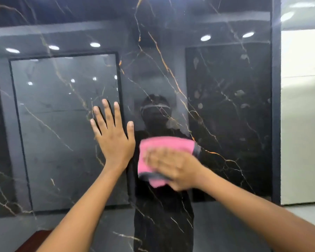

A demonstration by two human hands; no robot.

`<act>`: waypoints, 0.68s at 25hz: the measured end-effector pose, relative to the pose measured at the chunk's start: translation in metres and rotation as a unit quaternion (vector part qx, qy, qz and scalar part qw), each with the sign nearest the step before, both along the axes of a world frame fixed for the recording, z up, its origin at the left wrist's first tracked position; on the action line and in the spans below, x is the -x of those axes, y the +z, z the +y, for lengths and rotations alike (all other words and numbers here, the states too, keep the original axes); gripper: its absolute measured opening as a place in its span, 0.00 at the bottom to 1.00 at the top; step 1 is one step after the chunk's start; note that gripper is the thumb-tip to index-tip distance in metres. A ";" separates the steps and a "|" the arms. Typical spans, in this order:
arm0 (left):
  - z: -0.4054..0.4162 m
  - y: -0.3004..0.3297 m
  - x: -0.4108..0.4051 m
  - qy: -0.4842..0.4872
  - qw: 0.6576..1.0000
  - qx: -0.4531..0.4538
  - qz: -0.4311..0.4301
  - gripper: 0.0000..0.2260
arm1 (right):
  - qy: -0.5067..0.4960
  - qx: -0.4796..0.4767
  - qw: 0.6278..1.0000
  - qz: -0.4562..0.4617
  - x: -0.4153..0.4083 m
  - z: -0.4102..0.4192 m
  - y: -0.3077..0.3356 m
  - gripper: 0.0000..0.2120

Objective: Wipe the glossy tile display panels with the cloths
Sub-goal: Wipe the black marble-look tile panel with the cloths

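Head view: black marble-look panel [171,51] fills the frame, glossy, gold and white veins, ceiling lights mirrored across it. Left hand [113,139] flat on the panel at centre left, fingers straight and spread, grip released, bracing only. Right hand [173,168] at centre right presses a pink cloth [164,148] against the panel; hand is motion-blurred, fingers look laid over the cloth rather than wrapped round it, so grip reads as released, palm pressure. Cloth has a grey edge, folded, touching the panel just right of the left hand. Pale panel [302,115] at the right edge, separated by a dark frame strip [275,106].

Step in hand, judged: mid-wipe on the centre of the dark panel. Smudgy marks show upper right of the cloth, near the right side of the panel; those look unwiped. To do it well: keep the cloth flat and folded, even pressure, overlapping passes toward the smudges, then wipe where the bracing palm sits, since bare skin likely leaves prints on gloss.
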State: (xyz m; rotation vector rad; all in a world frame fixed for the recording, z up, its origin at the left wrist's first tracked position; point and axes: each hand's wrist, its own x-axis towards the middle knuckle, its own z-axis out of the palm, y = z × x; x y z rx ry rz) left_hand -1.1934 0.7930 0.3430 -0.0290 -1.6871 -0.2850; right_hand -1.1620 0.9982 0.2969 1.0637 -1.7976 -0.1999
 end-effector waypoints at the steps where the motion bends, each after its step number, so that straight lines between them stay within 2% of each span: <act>1: -0.001 0.001 0.000 -0.003 1.000 0.000 0.003 0.29 | 0.001 -0.099 0.995 0.007 -0.003 0.004 -0.003 0.28; 2: 0.000 0.002 0.000 -0.006 1.000 0.000 0.004 0.29 | 0.015 -0.139 0.989 0.045 0.002 0.016 0.017 0.28; 3: 0.001 0.002 0.000 -0.007 1.000 0.000 0.004 0.29 | 0.018 -0.103 0.988 0.110 0.009 0.029 0.052 0.28; 5: 0.001 0.000 -0.001 -0.006 1.000 0.003 0.004 0.29 | -0.018 0.110 0.977 0.184 0.013 0.058 0.137 0.30; 6: 0.001 0.000 -0.001 -0.006 1.000 0.005 0.002 0.29 | -0.019 0.250 0.951 0.182 0.004 0.068 0.175 0.30; 7: 0.001 0.000 -0.003 -0.008 1.000 0.004 0.000 0.29 | -0.014 0.370 0.918 0.144 0.000 0.068 0.195 0.31; 8: 0.002 0.002 -0.005 -0.015 1.000 -0.002 -0.002 0.29 | -0.020 0.439 0.891 0.116 -0.002 0.056 0.195 0.31; 9: 0.004 0.008 -0.007 -0.028 0.999 -0.018 -0.002 0.28 | -0.018 0.423 0.900 0.104 -0.002 0.037 0.181 0.31; 10: 0.006 0.018 -0.011 -0.045 0.998 -0.041 0.006 0.26 | 0.003 0.314 0.944 0.105 0.001 0.016 0.155 0.31; 11: 0.008 0.032 -0.014 -0.061 0.996 -0.060 0.021 0.25 | 0.019 0.147 0.982 0.113 0.003 0.000 0.123 0.32; 12: 0.010 0.050 -0.017 -0.076 0.994 -0.066 0.041 0.24 | 0.012 -0.010 0.994 0.111 0.003 -0.008 0.101 0.33; 13: 0.010 0.071 -0.020 -0.087 0.993 -0.060 0.055 0.24 | -0.016 -0.109 0.989 0.102 0.003 -0.003 0.100 0.34; 14: 0.008 0.092 -0.022 -0.097 0.992 -0.052 0.065 0.24 | -0.019 -0.136 0.984 0.115 0.005 0.011 0.119 0.34; 15: 0.004 0.116 -0.024 -0.102 0.991 -0.044 0.076 0.25 | -0.025 -0.072 0.989 0.129 0.010 0.029 0.151 0.34; 16: 0.000 0.140 -0.025 -0.103 0.990 -0.037 0.087 0.25 | -0.042 0.049 0.990 0.123 0.010 0.051 0.188 0.33; 17: -0.001 0.162 -0.025 -0.101 0.990 -0.028 0.093 0.25 | -0.062 0.197 0.970 0.127 0.004 0.071 0.224 0.33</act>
